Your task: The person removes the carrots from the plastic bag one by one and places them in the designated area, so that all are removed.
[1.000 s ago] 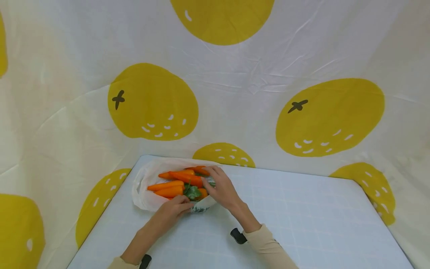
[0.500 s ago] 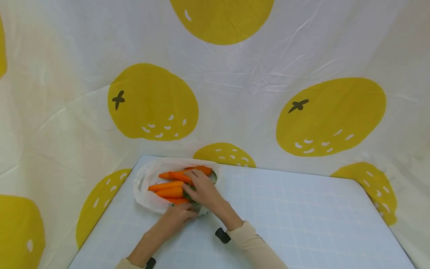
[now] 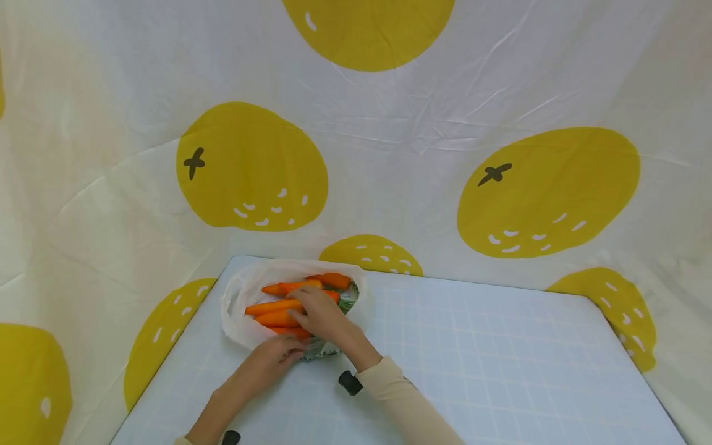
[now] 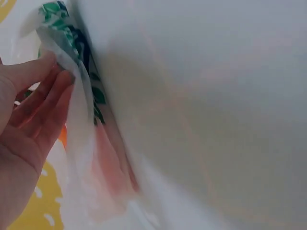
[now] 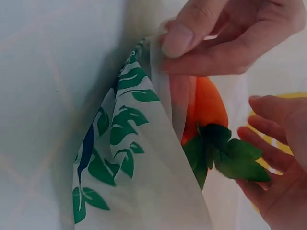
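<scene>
Several orange carrots (image 3: 274, 307) with green leafy tops lie in a thin white plastic bag (image 3: 239, 330) with printed green leaves. At the bag's near side, my left hand (image 3: 269, 360) pinches its edge between thumb and fingers; the left wrist view shows this hand (image 4: 29, 110) on the plastic. My right hand (image 3: 322, 314) reaches over the bag's opening, above the carrots and partly covering them. In the right wrist view its fingers (image 5: 268, 151) are spread and loosely bent beside a carrot's green leaves (image 5: 230, 151). Whether they touch the carrots is hard to tell.
The bag lies at the far left corner of a pale blue checked table (image 3: 500, 358). Behind it hangs a white cloth (image 3: 389, 173) printed with big yellow fruit. A dark wrist device (image 3: 350, 383) sits by the right cuff.
My right hand has moved left from the bag's right side to over the middle of the carrots. My left hand has shifted slightly left and nearer along the bag's near edge.
</scene>
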Available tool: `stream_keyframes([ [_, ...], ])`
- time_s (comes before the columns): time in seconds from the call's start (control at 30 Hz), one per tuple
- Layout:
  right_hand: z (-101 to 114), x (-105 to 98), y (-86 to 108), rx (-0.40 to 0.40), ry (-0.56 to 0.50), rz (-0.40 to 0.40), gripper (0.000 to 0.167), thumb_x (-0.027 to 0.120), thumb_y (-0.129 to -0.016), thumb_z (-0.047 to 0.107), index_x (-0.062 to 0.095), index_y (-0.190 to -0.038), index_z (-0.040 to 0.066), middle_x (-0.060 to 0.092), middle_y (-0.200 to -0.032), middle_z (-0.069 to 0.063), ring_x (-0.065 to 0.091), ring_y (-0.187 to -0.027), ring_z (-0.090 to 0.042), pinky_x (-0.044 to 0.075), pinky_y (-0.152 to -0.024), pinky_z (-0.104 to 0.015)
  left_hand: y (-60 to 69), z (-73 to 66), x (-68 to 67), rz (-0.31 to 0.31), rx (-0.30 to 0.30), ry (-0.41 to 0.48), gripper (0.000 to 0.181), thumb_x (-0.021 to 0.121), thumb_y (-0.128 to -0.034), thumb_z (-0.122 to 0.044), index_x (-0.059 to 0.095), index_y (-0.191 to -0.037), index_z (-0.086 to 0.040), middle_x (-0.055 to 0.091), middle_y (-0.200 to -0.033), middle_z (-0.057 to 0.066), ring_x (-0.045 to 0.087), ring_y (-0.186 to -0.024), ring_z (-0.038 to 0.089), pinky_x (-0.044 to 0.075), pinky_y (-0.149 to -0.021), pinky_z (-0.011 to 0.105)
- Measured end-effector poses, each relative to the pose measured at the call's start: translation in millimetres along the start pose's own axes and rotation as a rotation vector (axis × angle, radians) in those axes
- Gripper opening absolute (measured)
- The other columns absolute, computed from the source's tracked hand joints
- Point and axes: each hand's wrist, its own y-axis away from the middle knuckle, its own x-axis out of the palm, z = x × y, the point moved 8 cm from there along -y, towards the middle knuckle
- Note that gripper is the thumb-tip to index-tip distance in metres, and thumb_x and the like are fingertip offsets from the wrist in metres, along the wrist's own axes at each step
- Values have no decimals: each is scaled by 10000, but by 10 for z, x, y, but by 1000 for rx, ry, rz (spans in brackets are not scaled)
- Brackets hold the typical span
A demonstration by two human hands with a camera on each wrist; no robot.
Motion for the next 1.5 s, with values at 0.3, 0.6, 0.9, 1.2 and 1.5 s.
stream_keyframes([
  [0.3, -10, 175, -85, 65, 35, 123, 145, 667, -999, 149, 724, -1118, 89, 684, -913, 37, 579, -862, -114, 484, -818, -187, 180, 26, -272, -192, 74, -150, 351, 835, -796, 39, 709, -1103, -77, 646, -1035, 13, 624, -857, 167, 560, -755, 319],
  [0.6, 65, 310, -168, 35, 208, 142, 173, 738, -966, 327, 702, -969, 158, 480, -653, 84, 508, -720, -111, 414, -690, -171, 218, 122, -318, -235, 33, -158, 410, 854, -750, 78, 689, -1095, -68, 639, -1069, 36, 631, -807, 165, 561, -705, 281],
  [0.9, 54, 376, -140, 52, 383, 196, 296, 735, -960, 381, 701, -1161, 167, 643, -863, 67, 587, -866, -132, 476, -806, -195, 193, 117, -315, -212, 29, -265, 296, 880, -731, 27, 716, -961, -64, 626, -965, 7, 604, -784, 157, 554, -704, 294],
  [1.2, 56, 243, -69, 27, 456, 182, 183, 749, -944, 296, 637, -937, 152, 583, -778, 30, 587, -851, -174, 458, -749, -229, 185, 169, -271, -98, 1, -290, 186, 848, -797, -19, 734, -911, -110, 652, -968, -38, 608, -889, 176, 550, -804, 362],
  [1.5, -47, -36, 62, 81, 276, 119, 311, 783, -928, 315, 663, -1161, 147, 665, -957, 23, 605, -981, -162, 498, -861, -229, 155, 264, -226, -12, -96, -250, 153, 831, -825, -42, 751, -940, -102, 696, -997, -21, 649, -920, 202, 564, -836, 399],
])
